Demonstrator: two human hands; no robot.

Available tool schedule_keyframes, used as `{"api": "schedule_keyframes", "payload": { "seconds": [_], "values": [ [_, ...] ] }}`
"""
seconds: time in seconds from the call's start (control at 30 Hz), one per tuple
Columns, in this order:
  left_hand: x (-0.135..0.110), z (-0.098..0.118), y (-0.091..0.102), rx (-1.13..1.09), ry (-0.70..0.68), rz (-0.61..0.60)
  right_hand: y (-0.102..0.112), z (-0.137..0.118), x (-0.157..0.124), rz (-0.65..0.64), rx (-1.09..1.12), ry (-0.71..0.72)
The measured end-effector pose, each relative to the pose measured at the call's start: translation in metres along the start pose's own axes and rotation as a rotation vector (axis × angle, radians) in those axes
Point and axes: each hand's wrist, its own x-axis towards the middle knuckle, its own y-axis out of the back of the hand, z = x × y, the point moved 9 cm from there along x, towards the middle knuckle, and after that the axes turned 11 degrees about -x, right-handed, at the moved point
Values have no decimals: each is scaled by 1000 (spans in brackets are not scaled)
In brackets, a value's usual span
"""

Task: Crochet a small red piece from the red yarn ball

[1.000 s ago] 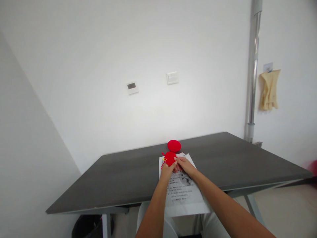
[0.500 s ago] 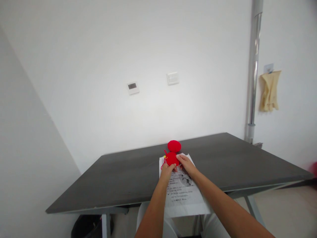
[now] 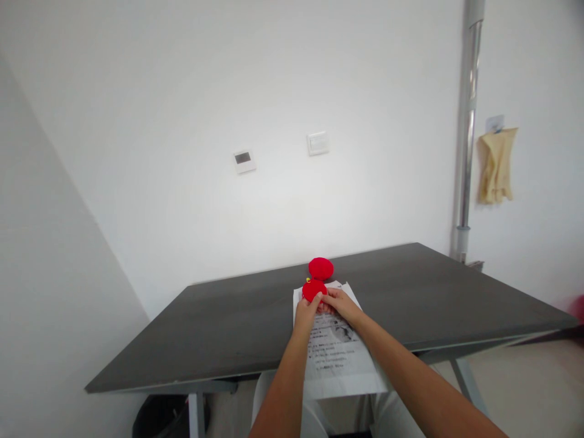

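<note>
Between both hands is a flat, round red piece (image 3: 313, 290), perhaps fabric, with a small yellow bit (image 3: 308, 280) at its upper left edge. My left hand (image 3: 307, 309) grips its lower left side, thumb on top. My right hand (image 3: 340, 302) is closed at its lower right edge, fingertips meeting the left hand's. Just beyond lies a second round red piece (image 3: 320, 267) on the dark table. Underneath the hands a printed paper sheet (image 3: 340, 377) hangs over the near table edge. The undersides of the fingers are hidden.
The dark grey table (image 3: 228, 328) reaches back to a white wall with a thermostat (image 3: 244, 161) and a light switch (image 3: 318, 143). A metal pipe (image 3: 469, 121) and hanging yellow gloves (image 3: 497, 165) are at the right. A black bin (image 3: 155, 417) stands below left.
The held red piece has turned, so its yellow bit has shifted from the left side up towards the top. My left thumb has come onto its face, and the hands have drawn closer together.
</note>
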Motion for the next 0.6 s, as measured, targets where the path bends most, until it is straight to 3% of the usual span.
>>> {"api": "schedule_keyframes", "payload": {
  "seconds": [0.33,0.6],
  "values": [
    [-7,0,-21,36,0,-251,17,0,0,174,88,5],
    [-8,1,-26,41,1,-301,20,2,0,199,95,9]
  ]
}}
